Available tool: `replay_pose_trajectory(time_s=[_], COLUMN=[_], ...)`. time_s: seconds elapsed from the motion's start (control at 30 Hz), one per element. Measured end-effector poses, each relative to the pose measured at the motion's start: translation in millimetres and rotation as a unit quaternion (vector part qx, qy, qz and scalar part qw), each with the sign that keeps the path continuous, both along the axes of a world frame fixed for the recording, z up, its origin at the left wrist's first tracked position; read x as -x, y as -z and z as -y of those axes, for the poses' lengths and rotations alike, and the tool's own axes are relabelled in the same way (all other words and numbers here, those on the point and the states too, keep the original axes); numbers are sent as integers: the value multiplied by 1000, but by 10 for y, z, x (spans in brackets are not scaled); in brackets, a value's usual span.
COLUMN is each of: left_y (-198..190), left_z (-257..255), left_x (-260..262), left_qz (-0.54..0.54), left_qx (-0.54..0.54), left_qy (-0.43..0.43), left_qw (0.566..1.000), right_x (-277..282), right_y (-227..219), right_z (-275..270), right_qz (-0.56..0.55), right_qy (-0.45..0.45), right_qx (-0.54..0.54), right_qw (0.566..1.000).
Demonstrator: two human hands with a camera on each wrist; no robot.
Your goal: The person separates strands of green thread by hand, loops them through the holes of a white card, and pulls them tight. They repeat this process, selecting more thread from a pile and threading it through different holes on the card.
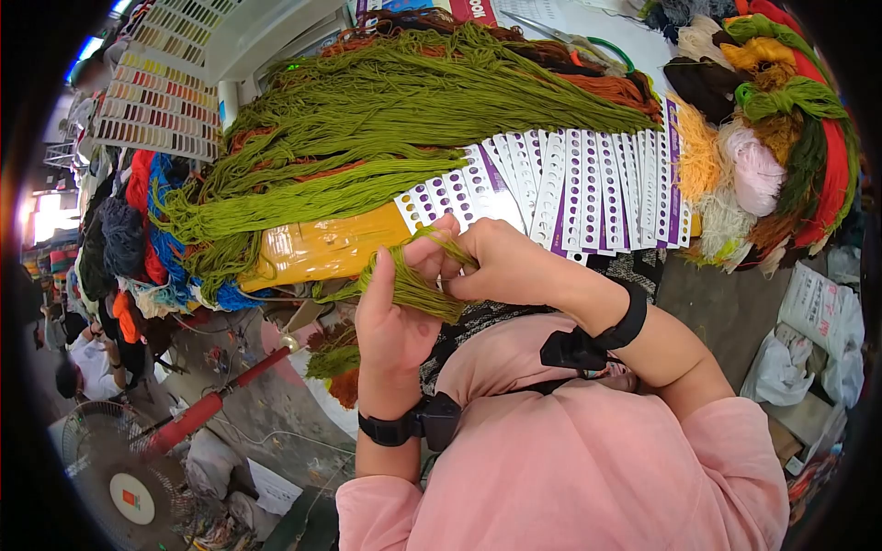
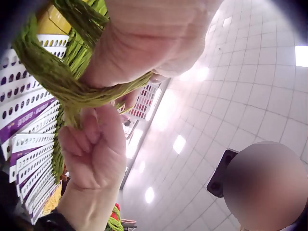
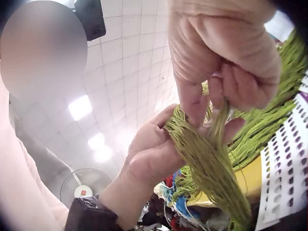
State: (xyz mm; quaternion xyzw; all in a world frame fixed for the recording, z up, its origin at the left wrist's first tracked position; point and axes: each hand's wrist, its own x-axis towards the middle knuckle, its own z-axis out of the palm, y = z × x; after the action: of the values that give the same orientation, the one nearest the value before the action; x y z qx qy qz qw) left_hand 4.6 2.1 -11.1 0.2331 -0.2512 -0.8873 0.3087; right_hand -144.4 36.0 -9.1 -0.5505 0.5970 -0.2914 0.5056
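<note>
Right hand (image 1: pixel 514 264) pinches a green skein (image 1: pixel 424 292); left hand (image 1: pixel 393 321), thumb raised, curls fingers round it. Punched cards (image 1: pixel 574 188) overlap on the white table (image 1: pixel 638 39); the room holds a fan (image 1: pixel 124 473).

Ceiling lights (image 3: pixel 80 107) glare in both wrist views; fisheye edges curve and darken.

Olive-green skein (image 3: pixel 204 161) — many fine strands, looped over the left hand (image 3: pixel 156 156) — hangs down loosely bunched.
</note>
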Motion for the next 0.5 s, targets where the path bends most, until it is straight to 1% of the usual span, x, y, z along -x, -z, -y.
replay_pose_trajectory(time_s=[0.03,0.07,0.1,0.13,0.17,0.23,0.27,0.33,0.37,0.4,0.43,0.47,0.5], left_y=[-14,-29,-50,-72,-86,21,94,149,127,39,-77,-161,-195], left_z=[-9,-18,-28,-38,-44,-60,-75,-103,-101,-126,-109,-55,-13], left_x=[1,3,12,26,35,-15,-52,-126,-111,-144,-83,13,88], left_qz=[-3,-6,14,32,50,112,141,-5,-80,-74,22,119,214], left_qx=[-21,-41,-39,-37,-35,113,186,96,49,-5,71,145,219], left_qy=[-9,-19,-38,-57,-76,-46,-31,-38,-42,-62,-15,33,79], left_qw=[1000,999,998,997,995,986,972,995,995,995,997,982,949], right_x=[0,0,-1,7,29,99,143,236,302,370,404,412,420], right_y=[33,38,38,40,52,74,49,-19,1,51,82,64,-19], right_z=[-8,-19,-33,-41,-43,-57,-85,-163,-191,-218,-242,-247,-251], right_qz=[20,117,213,305,334,387,448,562,576,590,604,598,480], right_qy=[3,27,51,74,73,70,72,74,56,38,19,5,-4], right_qx=[5,-12,-30,-46,-61,-89,-129,-207,-216,-227,-241,-261,-227], right_qw=[1000,993,975,948,938,915,882,798,786,774,759,757,847])
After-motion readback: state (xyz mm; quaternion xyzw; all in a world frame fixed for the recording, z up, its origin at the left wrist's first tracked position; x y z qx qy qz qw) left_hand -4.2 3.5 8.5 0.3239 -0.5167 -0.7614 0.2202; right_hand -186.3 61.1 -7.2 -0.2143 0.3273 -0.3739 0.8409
